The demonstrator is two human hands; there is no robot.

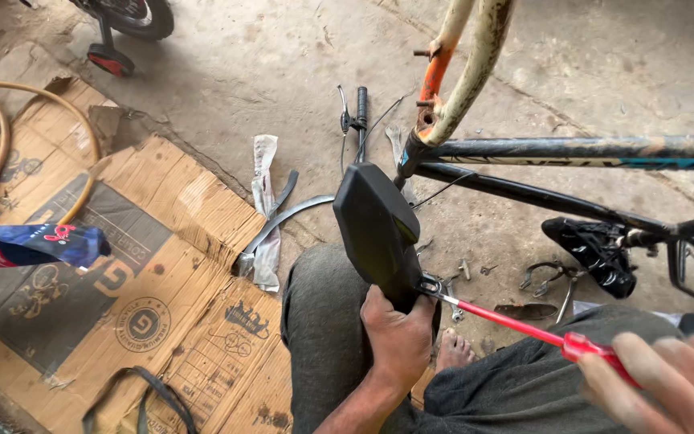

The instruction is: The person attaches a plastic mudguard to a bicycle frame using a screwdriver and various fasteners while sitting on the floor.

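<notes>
My left hand [399, 337] grips the narrow end of a black bicycle saddle [375, 229], which sits on the dark bicycle frame [572, 151] in front of me. My right hand [668, 386], blurred at the lower right, holds a red-handled screwdriver [524, 325]. Its metal tip rests at the clamp [431, 285] under the saddle, right beside my left hand. A black pedal [596, 249] hangs from the frame at the right. My knees in grey trousers [323, 321] and a bare foot [453, 350] show below.
Flattened cardboard [146, 273] covers the floor at the left, with a tan hose [10, 88] and a blue packet [26, 245]. A curved metal strip [283, 221], a brake lever with grip [355, 116], loose small parts [475, 269] and a small bicycle wheel [122, 20] lie on the concrete.
</notes>
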